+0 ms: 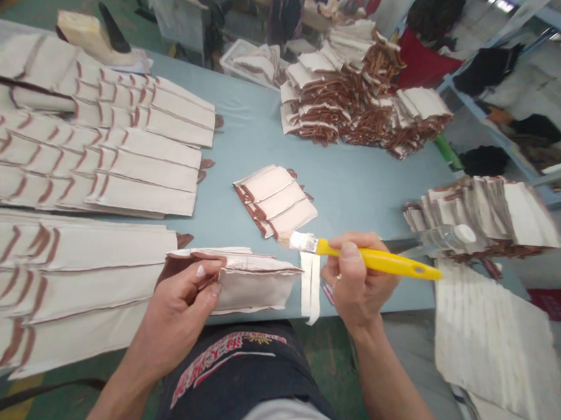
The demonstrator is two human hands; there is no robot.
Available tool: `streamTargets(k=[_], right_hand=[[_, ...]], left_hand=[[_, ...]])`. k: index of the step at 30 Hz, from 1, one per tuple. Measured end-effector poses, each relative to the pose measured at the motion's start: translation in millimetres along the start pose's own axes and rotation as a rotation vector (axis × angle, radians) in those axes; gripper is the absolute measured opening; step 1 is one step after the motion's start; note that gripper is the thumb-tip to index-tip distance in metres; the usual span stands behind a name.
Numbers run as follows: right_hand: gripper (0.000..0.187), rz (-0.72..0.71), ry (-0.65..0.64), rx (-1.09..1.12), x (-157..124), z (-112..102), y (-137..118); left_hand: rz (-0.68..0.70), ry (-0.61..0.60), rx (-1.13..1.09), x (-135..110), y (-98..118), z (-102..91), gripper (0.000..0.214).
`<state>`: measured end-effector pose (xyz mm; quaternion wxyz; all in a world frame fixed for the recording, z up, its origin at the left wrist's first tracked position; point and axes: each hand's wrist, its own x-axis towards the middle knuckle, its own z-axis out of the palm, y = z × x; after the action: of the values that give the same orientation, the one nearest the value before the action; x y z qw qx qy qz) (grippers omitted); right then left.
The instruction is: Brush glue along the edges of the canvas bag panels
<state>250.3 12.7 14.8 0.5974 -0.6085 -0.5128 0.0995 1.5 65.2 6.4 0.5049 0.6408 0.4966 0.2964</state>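
Observation:
My left hand (pixel 183 302) is closed on the brown end of a small stack of cream fabric pieces (pixel 250 280) lying at the near edge of the blue table (pixel 351 188). My right hand (pixel 357 281) grips a brush with a yellow handle (pixel 379 262). Its bristles point left, just above the stack's right end. A white strip (pixel 310 285) hangs over the table edge below the brush head. A second small stack of cream pieces with brown edges (pixel 276 200) lies just beyond the brush.
Long rows of overlapping cream pieces (pixel 87 160) cover the table's left side. Heaped piles of cream and brown pieces (pixel 359 94) stand at the back right, another pile (pixel 485 213) at the right with a clear bottle (pixel 448 237). Paper sheets (pixel 495 342) lie lower right.

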Motion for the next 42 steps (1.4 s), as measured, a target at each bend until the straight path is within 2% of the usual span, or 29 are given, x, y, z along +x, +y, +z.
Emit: streamTargets(k=[2, 5, 8, 13, 17, 21, 25, 29, 33, 37, 40, 42], right_hand=[[0.015, -0.002, -0.013, 0.024, -3, 2, 4], [0.014, -0.046, -0.161, 0.066, -11, 18, 4], [0.013, -0.083, -0.250, 0.113, -19, 36, 8], [0.019, -0.126, -0.403, 0.125, -25, 53, 26], [0.016, -0.138, -0.539, 0.181, -17, 60, 32], [0.014, -0.166, -0.725, 0.295, 0, 66, 29], [0.015, -0.322, -0.884, 0.259, 16, 67, 28], [0.016, -0.536, -0.895, 0.188, 29, 64, 26], [0.020, -0.601, -0.915, 0.172, 40, 63, 26], [0.024, -0.496, -0.907, 0.188, 41, 59, 26], [0.029, -0.343, -0.870, 0.123, 30, 47, 20], [0.034, -0.325, -0.837, -0.003, 17, 36, 16]], left_hand=[[0.035, 0.019, 0.047, -2, -3, 0.2, 0.023], [0.100, 0.045, 0.093, -4, -5, 0.6, 0.019], [0.158, 0.048, 0.148, -4, -3, 0.4, 0.017], [0.153, 0.036, 0.182, -4, 0, -1.6, 0.022], [0.186, 0.028, 0.069, -5, 1, -8.8, 0.018], [0.142, -0.074, -0.125, -5, -3, -15.0, 0.015], [0.062, -0.183, -0.294, -5, -11, -16.3, 0.017], [0.028, -0.181, -0.331, -5, -13, -18.7, 0.015], [0.068, -0.193, -0.273, -3, -7, -24.0, 0.020], [0.074, -0.200, -0.182, -1, -6, -25.9, 0.027], [0.028, -0.128, -0.139, -5, -12, -20.4, 0.031], [-0.039, -0.066, -0.128, -10, -18, -13.4, 0.033]])
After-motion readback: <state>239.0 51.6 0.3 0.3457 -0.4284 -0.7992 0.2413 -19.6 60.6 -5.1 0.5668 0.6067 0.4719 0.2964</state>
